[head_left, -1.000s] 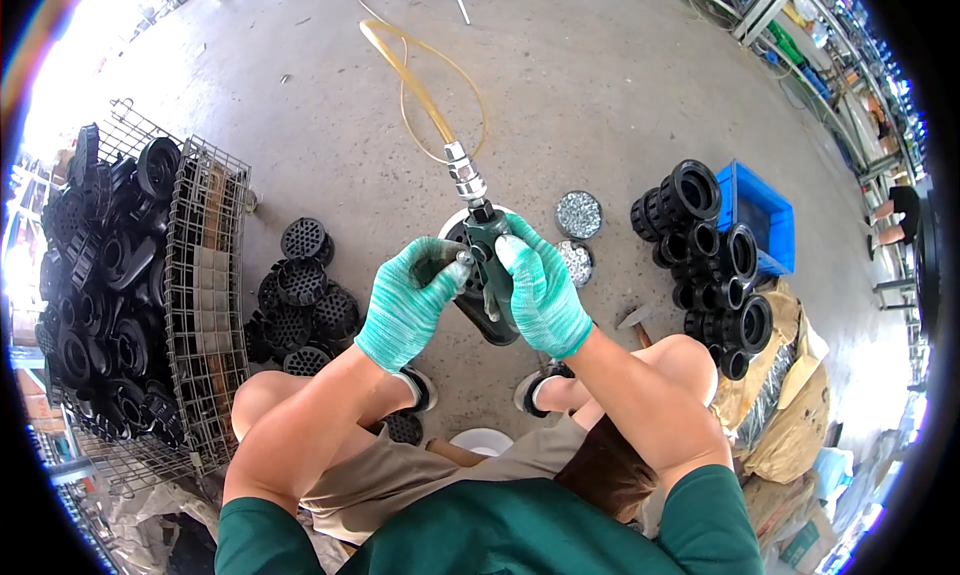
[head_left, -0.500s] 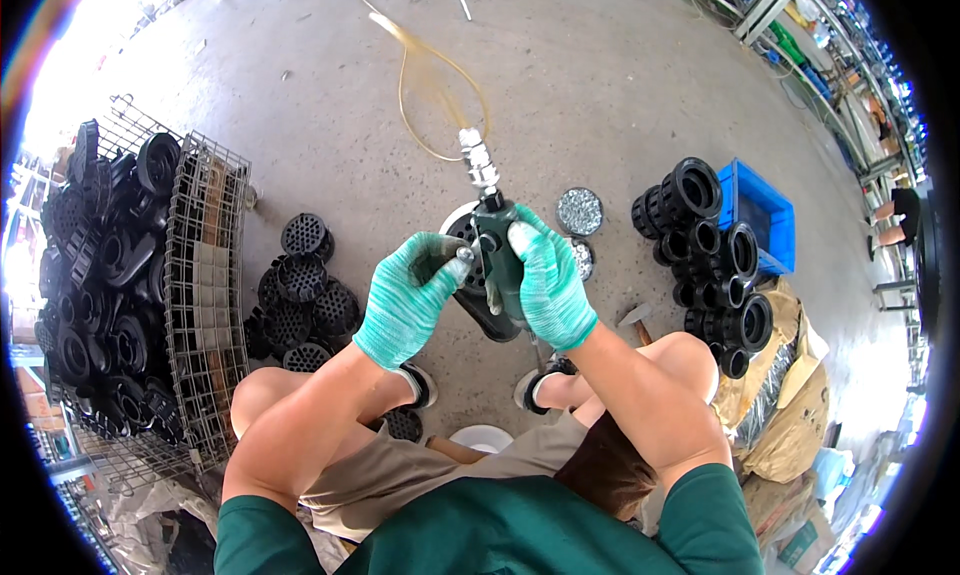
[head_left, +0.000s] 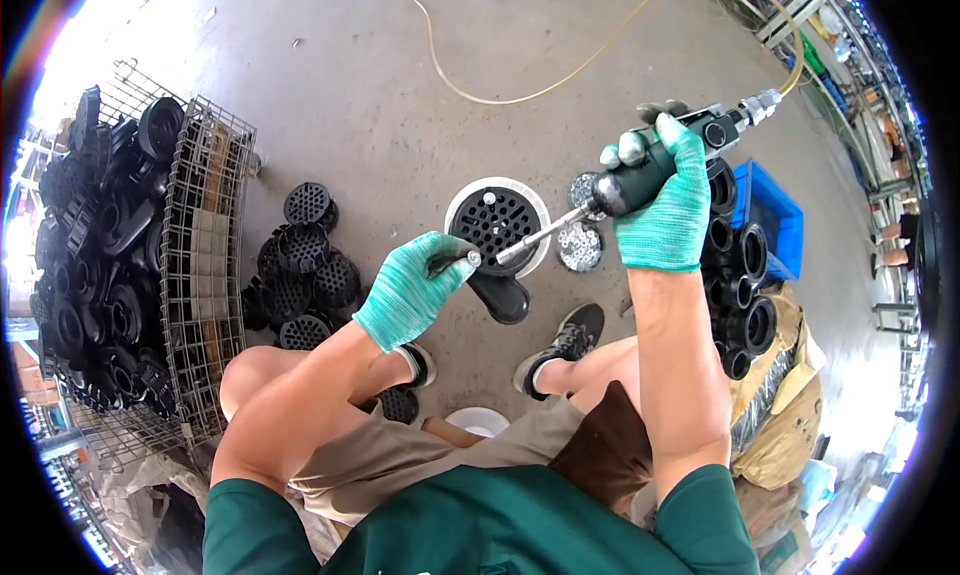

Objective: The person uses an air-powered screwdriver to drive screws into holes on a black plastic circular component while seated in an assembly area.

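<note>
The right hand (head_left: 668, 200) is holding a dark tool (head_left: 634, 184) in a tight grip, and its long metal tip (head_left: 545, 234) is pointing at the edge of a black piece (head_left: 495, 223) full of holes. The left hand (head_left: 413, 287) is pinching a small shiny bit (head_left: 473, 259) in a narrow grip near that black piece, which is sitting on a white round thing (head_left: 543, 222).
</note>
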Demonstrator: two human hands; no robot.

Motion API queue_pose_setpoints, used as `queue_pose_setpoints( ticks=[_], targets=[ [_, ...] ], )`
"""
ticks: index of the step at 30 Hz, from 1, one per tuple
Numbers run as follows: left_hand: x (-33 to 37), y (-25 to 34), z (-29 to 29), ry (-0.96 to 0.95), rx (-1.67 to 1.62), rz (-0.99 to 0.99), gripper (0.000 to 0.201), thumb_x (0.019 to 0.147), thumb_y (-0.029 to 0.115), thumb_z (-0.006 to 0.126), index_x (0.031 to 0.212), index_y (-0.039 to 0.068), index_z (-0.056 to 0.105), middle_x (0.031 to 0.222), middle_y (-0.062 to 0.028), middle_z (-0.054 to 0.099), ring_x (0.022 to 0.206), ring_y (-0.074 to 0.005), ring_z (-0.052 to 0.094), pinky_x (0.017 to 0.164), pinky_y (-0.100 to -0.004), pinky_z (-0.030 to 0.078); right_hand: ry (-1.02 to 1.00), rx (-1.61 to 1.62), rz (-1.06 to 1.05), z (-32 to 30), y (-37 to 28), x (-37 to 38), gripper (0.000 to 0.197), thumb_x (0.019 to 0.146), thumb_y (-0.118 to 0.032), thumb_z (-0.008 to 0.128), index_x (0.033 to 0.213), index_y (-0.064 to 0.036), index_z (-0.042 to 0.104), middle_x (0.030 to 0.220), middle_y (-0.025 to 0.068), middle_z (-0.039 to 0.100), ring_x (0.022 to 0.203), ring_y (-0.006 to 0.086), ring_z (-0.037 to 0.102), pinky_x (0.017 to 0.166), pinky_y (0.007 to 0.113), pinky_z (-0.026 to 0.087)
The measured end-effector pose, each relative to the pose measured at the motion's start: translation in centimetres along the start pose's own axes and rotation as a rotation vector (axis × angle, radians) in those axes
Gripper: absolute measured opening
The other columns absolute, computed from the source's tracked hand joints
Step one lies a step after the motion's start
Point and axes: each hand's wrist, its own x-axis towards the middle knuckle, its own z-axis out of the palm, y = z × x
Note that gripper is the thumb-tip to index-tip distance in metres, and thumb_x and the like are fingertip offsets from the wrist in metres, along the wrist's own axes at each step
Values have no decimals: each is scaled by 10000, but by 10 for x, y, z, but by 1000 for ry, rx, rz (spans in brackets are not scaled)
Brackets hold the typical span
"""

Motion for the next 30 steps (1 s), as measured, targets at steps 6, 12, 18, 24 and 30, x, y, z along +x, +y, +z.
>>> queue_pose_setpoints(
  ticks=[6,12,18,24,30],
  targets=[
    [-1,3,0,-29,-3,-16,227,968,140,711,1139,-8,696,932,-53,694,822,-89,562,776,-264,498,-12,31,-54,-1,21,5,264,910,-73,663,1127,-98,515,971,106,625,686,206,637,621,429,574],
    [-2,8,2,-14,116,20,210,953,132,721,1122,7,706,883,-53,681,777,-97,560,724,-266,491,-12,39,-29,-3,25,5,279,913,-64,667,1138,-100,507,974,112,627,690,207,640,635,425,577],
    [3,-12,6,163,181,166,150,918,91,746,1051,28,716,861,-66,691,739,-107,617,669,-268,501,-37,64,-42,-3,29,3,320,913,-58,674,1182,-106,508,1004,131,627,728,214,643,707,435,578],
    [5,-18,5,230,375,315,161,908,85,758,1053,36,710,847,-52,702,739,-104,636,670,-283,511,-32,65,14,-13,32,3,335,906,-37,678,1187,-105,510,1033,144,619,788,230,653,786,472,580],
    [9,-18,6,152,161,79,168,931,92,726,1084,31,693,916,-74,720,806,-132,660,742,-290,519,-69,53,116,-16,32,3,268,920,-95,700,1158,-137,583,1047,78,651,828,203,656,855,480,577]
  ],
)
